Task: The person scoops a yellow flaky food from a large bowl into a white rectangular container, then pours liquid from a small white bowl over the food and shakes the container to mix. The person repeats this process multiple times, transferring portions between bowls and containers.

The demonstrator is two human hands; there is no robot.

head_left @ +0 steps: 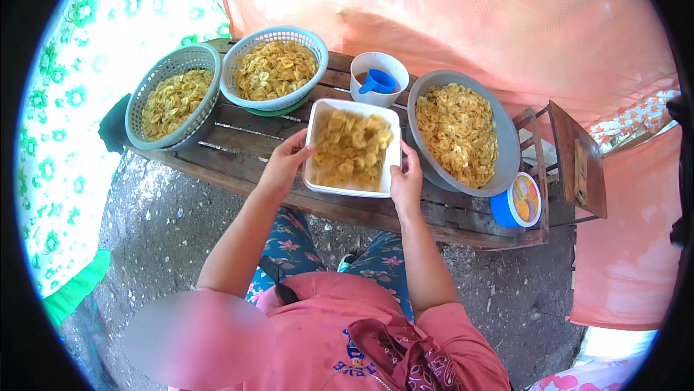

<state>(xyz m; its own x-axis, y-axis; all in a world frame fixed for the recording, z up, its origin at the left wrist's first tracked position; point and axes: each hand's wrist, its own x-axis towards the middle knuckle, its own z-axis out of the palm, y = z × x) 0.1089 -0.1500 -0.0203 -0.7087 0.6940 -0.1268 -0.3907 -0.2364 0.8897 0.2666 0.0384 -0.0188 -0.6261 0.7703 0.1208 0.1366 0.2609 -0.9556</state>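
Note:
Between my hands is a white square plastic tub with banana chips in it; the chips are smeared by motion. My left hand grips its left side, the thumb over the rim. My right hand holds the opposite side near the lower right corner. Just right of the tub stands a wide grey basin heaped with golden chips. Behind it sits a white bucket holding a brownish liquid and a blue plastic cup.
On the slatted wooden table, two grey perforated baskets of chips stand at the left. A blue tub with a printed lid lies tilted near the right end, beside a wooden chair. Pink sheeting hangs behind.

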